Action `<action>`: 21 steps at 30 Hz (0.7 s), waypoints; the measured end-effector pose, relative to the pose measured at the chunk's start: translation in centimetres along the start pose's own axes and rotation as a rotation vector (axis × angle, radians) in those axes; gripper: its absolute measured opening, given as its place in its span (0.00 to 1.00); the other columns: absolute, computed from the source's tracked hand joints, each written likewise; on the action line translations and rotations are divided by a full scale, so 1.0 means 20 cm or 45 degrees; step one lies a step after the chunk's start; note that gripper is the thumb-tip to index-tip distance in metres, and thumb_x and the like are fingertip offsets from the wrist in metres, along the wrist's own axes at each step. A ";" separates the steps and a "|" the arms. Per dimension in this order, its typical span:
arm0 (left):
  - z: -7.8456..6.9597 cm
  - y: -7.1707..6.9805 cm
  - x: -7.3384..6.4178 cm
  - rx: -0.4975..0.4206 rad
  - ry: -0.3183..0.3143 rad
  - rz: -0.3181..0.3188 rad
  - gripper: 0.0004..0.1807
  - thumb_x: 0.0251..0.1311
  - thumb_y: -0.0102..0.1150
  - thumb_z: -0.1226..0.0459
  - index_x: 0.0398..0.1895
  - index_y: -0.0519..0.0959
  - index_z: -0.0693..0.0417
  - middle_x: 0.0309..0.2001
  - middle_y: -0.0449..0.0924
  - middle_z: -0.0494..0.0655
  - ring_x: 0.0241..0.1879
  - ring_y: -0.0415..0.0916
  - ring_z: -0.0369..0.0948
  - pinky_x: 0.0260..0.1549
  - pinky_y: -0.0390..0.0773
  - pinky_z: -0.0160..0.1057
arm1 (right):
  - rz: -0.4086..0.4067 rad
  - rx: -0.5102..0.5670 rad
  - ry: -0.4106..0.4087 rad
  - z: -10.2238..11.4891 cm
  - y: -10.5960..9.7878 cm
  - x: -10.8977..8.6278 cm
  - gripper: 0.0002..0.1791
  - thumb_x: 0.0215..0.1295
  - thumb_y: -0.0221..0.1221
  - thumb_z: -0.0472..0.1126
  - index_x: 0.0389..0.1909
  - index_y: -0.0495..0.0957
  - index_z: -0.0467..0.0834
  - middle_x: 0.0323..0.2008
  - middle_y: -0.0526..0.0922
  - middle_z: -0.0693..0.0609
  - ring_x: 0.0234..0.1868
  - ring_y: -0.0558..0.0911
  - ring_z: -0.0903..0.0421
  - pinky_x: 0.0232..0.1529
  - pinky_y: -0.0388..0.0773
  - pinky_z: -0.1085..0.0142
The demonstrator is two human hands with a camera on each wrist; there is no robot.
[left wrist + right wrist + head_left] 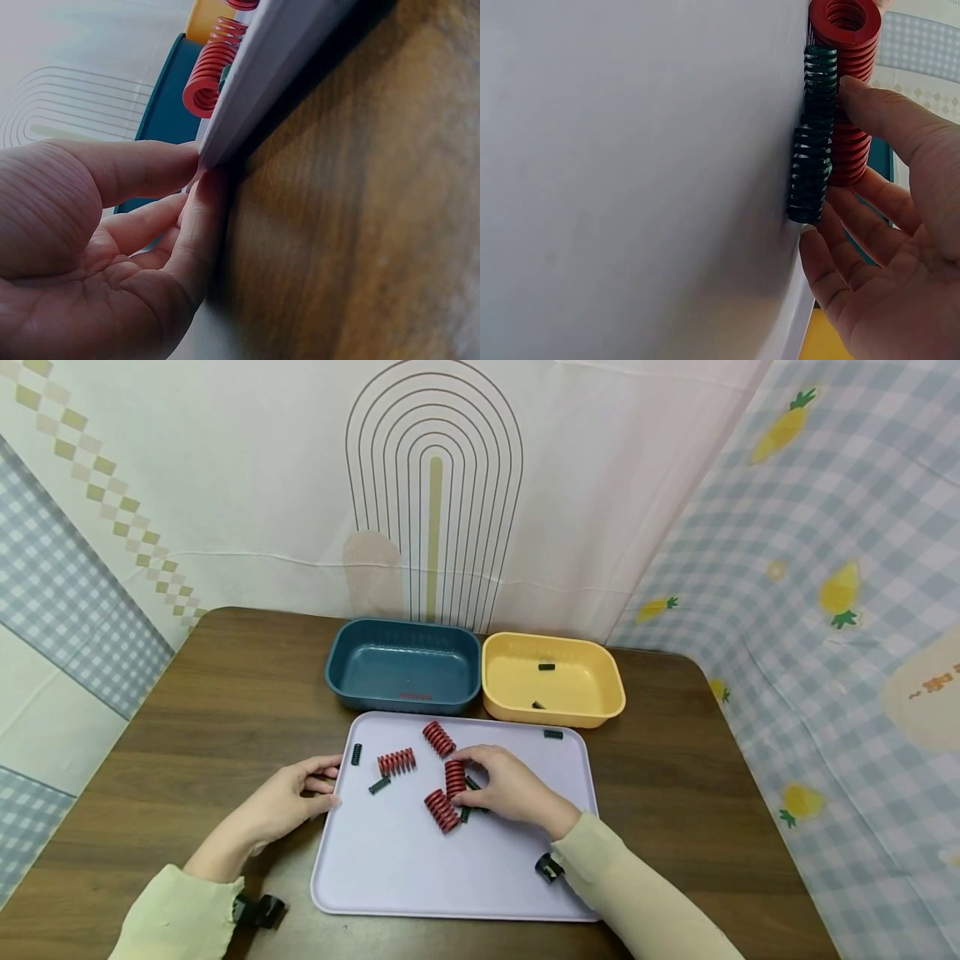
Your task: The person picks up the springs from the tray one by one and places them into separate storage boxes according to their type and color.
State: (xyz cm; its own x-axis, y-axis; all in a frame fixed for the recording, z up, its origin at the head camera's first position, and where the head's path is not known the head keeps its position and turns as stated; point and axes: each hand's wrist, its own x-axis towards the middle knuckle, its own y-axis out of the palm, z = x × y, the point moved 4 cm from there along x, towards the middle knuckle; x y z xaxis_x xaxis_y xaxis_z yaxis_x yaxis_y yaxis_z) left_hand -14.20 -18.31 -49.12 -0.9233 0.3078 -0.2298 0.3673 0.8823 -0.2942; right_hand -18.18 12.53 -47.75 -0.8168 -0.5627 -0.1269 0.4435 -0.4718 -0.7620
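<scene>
The right hand (506, 785) pinches a red coil spring (455, 778); only the left wrist view clearly shows the left hand (101, 255) pinching the tray (259, 79).

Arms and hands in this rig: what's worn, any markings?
Left sleeve and right sleeve: plain pale-green fabric, no markings visible. Small black devices show near both cuffs. Left hand, right hand: no gloves.

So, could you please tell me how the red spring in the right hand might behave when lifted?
The red spring will probably feel stiff, given its thick, closely spaced coils. Its round shape may let it roll if dropped.
</scene>
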 end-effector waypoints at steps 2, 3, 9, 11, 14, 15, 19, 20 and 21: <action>0.00 0.00 0.00 -0.001 -0.002 0.000 0.33 0.60 0.63 0.71 0.68 0.63 0.67 0.57 0.71 0.61 0.50 0.74 0.50 0.40 0.77 0.33 | -0.004 0.002 0.002 0.00 0.00 0.00 0.28 0.56 0.69 0.54 0.58 0.76 0.55 0.55 0.76 0.60 0.59 0.72 0.60 0.61 0.67 0.59; 0.00 0.00 0.00 -0.003 -0.004 -0.001 0.33 0.60 0.63 0.71 0.68 0.63 0.67 0.57 0.71 0.61 0.50 0.74 0.50 0.40 0.77 0.33 | -0.007 0.005 0.002 0.00 0.00 0.00 0.28 0.57 0.69 0.54 0.58 0.76 0.55 0.55 0.76 0.60 0.58 0.72 0.60 0.60 0.68 0.59; 0.01 0.00 0.00 0.006 -0.020 0.003 0.33 0.60 0.63 0.71 0.68 0.63 0.67 0.56 0.71 0.61 0.50 0.74 0.50 0.40 0.77 0.34 | -0.035 0.010 0.027 0.01 -0.01 0.00 0.28 0.57 0.68 0.55 0.58 0.75 0.54 0.54 0.76 0.59 0.54 0.73 0.61 0.56 0.70 0.60; 0.01 0.00 0.01 0.018 -0.034 -0.002 0.33 0.60 0.63 0.71 0.68 0.63 0.66 0.56 0.71 0.60 0.49 0.74 0.49 0.40 0.77 0.34 | -0.050 0.014 0.038 0.01 -0.02 0.00 0.29 0.56 0.68 0.55 0.59 0.75 0.52 0.53 0.76 0.59 0.52 0.74 0.60 0.54 0.71 0.60; 0.01 0.00 0.01 0.045 -0.040 -0.006 0.32 0.60 0.62 0.71 0.68 0.64 0.65 0.56 0.72 0.60 0.49 0.74 0.48 0.41 0.77 0.34 | -0.081 0.029 0.046 0.03 -0.04 0.00 0.31 0.56 0.69 0.54 0.59 0.74 0.49 0.51 0.76 0.57 0.51 0.74 0.57 0.53 0.72 0.61; 0.01 0.00 0.01 0.050 -0.046 -0.013 0.32 0.60 0.62 0.71 0.67 0.64 0.64 0.56 0.72 0.59 0.49 0.75 0.48 0.41 0.77 0.34 | -0.093 0.036 0.049 0.03 -0.05 0.00 0.31 0.56 0.69 0.54 0.59 0.74 0.49 0.51 0.76 0.57 0.51 0.75 0.57 0.53 0.72 0.61; 0.01 0.00 0.00 0.062 -0.037 -0.015 0.32 0.60 0.62 0.71 0.67 0.65 0.65 0.55 0.72 0.59 0.49 0.75 0.49 0.41 0.77 0.34 | -0.152 0.058 0.048 0.05 -0.07 0.00 0.30 0.55 0.70 0.54 0.57 0.74 0.48 0.50 0.76 0.57 0.51 0.75 0.56 0.53 0.73 0.60; 0.01 0.00 0.00 0.065 -0.035 -0.014 0.32 0.60 0.62 0.71 0.67 0.64 0.65 0.55 0.72 0.59 0.49 0.75 0.49 0.41 0.77 0.34 | -0.170 0.065 0.045 0.05 -0.07 0.00 0.30 0.55 0.70 0.53 0.57 0.75 0.48 0.50 0.76 0.57 0.51 0.75 0.56 0.53 0.73 0.60; 0.01 0.00 0.00 0.065 -0.034 -0.015 0.32 0.60 0.62 0.71 0.67 0.64 0.65 0.55 0.72 0.59 0.49 0.75 0.49 0.41 0.77 0.34 | -0.188 0.069 0.041 0.06 -0.08 0.01 0.29 0.55 0.70 0.54 0.56 0.75 0.49 0.49 0.76 0.58 0.51 0.76 0.55 0.53 0.73 0.59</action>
State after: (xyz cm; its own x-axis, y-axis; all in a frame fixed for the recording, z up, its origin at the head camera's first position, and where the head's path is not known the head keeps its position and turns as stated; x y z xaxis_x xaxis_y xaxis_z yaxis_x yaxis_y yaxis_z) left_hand -14.28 -18.42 -49.35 -0.9246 0.2869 -0.2507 0.3621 0.8663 -0.3442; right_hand -18.54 12.44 -45.91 -0.8854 -0.4633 -0.0370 0.3364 -0.5841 -0.7387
